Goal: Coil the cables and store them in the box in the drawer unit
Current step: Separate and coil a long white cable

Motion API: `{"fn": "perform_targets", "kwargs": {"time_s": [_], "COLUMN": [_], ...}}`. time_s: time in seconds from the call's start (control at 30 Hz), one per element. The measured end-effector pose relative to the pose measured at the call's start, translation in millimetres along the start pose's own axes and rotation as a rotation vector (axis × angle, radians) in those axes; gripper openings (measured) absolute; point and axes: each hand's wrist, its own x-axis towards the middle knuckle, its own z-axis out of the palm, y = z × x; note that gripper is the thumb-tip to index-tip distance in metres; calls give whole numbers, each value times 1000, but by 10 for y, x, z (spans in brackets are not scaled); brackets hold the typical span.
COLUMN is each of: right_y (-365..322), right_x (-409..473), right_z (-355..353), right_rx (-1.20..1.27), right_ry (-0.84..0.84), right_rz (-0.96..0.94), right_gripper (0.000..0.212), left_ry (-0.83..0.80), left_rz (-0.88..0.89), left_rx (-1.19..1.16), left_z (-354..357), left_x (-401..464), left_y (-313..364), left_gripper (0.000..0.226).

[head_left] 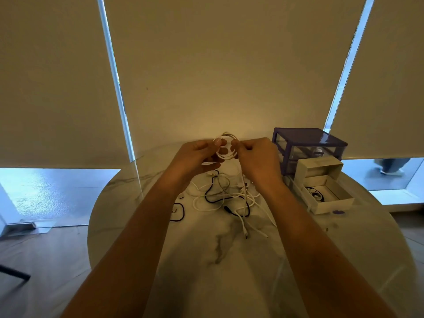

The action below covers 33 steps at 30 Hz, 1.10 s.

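Cable coil (226, 146) between both hands' fingers (216, 143)

A table (229, 260) fills the lower middle, with window blinds (206, 65) behind it. Both hands are raised above the table's far side: the left hand (195, 157) and right hand (259, 159) hold a coiled cable (226, 157) between them, and its tail hangs down to the table. Below the hands, a heap of loose cables (224, 198) lies on the table. To the right stands a drawer unit (307, 145), and in front of it, in the drawer pulled out toward the viewer, lies an open box (325, 193) with cables inside.
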Motion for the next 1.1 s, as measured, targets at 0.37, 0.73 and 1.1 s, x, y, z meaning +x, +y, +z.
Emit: {"fn": "perform_targets", "kwargs": {"time_s": [0.37, 0.73, 1.1], "right_y": [154, 630, 737], "right_x": [185, -160, 55], "right_z": [133, -11, 16], "right_rx": [288, 40, 110], "right_ry": [-127, -675, -298], "right_rz": [54, 35, 44], "right_gripper": [22, 16, 28], "left_ry": [190, 365, 237], "left_rz": [-22, 50, 3], "left_rx": [-360, -324, -356], "left_z": [81, -49, -165], "left_x": [219, 377, 306], "left_y": [-132, -257, -196], "left_gripper": [26, 29, 15]}}
